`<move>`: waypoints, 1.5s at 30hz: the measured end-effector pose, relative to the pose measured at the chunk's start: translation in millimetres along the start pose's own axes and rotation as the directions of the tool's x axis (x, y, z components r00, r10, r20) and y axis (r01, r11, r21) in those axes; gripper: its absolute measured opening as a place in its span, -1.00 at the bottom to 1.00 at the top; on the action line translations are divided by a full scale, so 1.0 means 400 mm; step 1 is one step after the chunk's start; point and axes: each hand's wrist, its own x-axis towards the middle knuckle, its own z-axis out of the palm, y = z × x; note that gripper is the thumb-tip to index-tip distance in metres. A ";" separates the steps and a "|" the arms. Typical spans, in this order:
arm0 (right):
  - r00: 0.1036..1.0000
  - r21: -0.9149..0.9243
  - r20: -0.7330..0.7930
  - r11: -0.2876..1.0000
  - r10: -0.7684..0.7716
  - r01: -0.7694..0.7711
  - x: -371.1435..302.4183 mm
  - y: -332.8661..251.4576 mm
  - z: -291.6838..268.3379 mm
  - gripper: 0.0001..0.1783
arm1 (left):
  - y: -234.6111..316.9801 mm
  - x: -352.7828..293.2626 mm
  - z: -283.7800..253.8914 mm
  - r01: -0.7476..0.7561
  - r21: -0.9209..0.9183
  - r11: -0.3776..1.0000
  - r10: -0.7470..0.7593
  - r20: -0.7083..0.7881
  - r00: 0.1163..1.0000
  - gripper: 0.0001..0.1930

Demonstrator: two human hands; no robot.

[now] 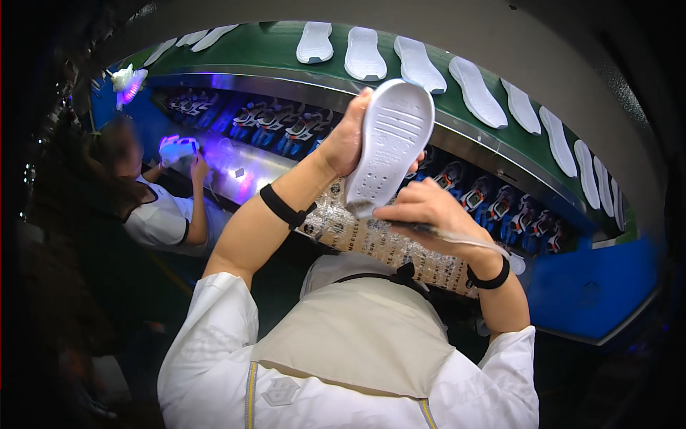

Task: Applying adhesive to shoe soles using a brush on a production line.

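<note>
A white shoe sole (400, 118) is held up in front of me, tilted, with its ridged, hole-dotted face showing. My left hand (344, 139) is closed around its left edge, and fingertips show past the right edge. Close to the sole's lower end, my right hand (436, 209) grips a brush (423, 229) with a slim dark handle. Dark bristles appear to touch the sole's lower tip, though the fingers partly cover the tool. Black bands circle both my forearms.
More white soles (477, 91) lie spaced along a green conveyor belt (279, 44). Beneath it, several shoe uppers (498, 202) stand in a row on a metal shelf. Below the sole is a surface wrapped in printed brown tape (339, 227). At left, a co-worker (168, 211) holds another sole (177, 149) under purple light.
</note>
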 end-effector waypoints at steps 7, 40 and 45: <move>0.981 0.041 -0.098 0.986 0.167 -0.164 -0.020 0.026 -0.002 -0.56 | -0.009 0.072 0.038 0.208 0.449 0.869 -0.166 -0.131 0.977 -0.23; 0.994 0.150 -0.083 0.987 0.066 -0.053 0.025 -0.034 0.124 -0.69 | -0.065 -0.080 -0.123 -0.283 -0.435 0.855 0.272 -0.088 0.958 0.16; 0.946 0.280 -0.163 0.933 0.279 -0.227 0.017 -0.010 0.096 -0.69 | -0.045 -0.039 -0.087 -0.141 -0.267 0.953 0.152 0.022 0.988 0.13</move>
